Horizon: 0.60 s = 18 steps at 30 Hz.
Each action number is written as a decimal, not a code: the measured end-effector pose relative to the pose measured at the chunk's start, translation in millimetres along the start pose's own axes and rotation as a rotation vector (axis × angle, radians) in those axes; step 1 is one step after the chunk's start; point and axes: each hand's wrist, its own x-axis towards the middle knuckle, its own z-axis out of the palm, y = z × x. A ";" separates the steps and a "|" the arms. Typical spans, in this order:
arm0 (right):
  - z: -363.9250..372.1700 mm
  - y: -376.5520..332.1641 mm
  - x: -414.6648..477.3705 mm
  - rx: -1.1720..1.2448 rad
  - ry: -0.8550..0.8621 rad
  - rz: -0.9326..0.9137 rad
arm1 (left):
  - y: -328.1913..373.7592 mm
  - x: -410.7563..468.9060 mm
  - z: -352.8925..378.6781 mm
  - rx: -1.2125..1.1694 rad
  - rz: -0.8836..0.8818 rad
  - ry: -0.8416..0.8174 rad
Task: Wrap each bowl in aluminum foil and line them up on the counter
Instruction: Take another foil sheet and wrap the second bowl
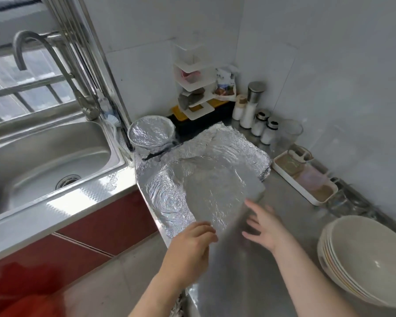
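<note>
A large sheet of aluminum foil (pixel 206 179) lies spread over the steel counter (pixel 290 202), its near part lifted and blurred. My left hand (pixel 192 243) pinches the foil's near left edge. My right hand (pixel 265 227) hovers with fingers spread at the foil's near right edge; whether it touches is unclear. A foil-wrapped bowl (pixel 150 135) stands at the back left of the counter, beside the sink. A stack of bare cream bowls (pixel 366 261) sits at the right, near my right forearm.
A steel sink (pixel 44 156) with a tall faucet (pixel 55 62) is to the left. Salt shakers and jars (pixel 258 124) line the back wall, with a white corner shelf (pixel 194 88). A white tray (pixel 304 177) lies along the right wall.
</note>
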 end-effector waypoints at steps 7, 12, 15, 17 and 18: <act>3.5 24.6 11.6 -0.060 0.110 -0.030 | -2.6 -26.6 21.3 -0.164 -0.231 -0.185; 2.4 32.6 29.0 -0.013 0.180 -0.044 | -4.6 -37.2 29.6 -0.202 -0.433 -0.222; 3.4 32.8 35.2 -0.036 0.178 -0.026 | -12.4 -37.3 34.2 -0.152 -0.493 -0.237; 3.6 33.5 39.8 -0.058 0.180 -0.026 | -18.0 -34.3 35.7 -0.122 -0.520 -0.241; 3.7 34.0 41.3 -0.070 0.184 -0.030 | -20.6 -31.9 35.3 -0.102 -0.526 -0.244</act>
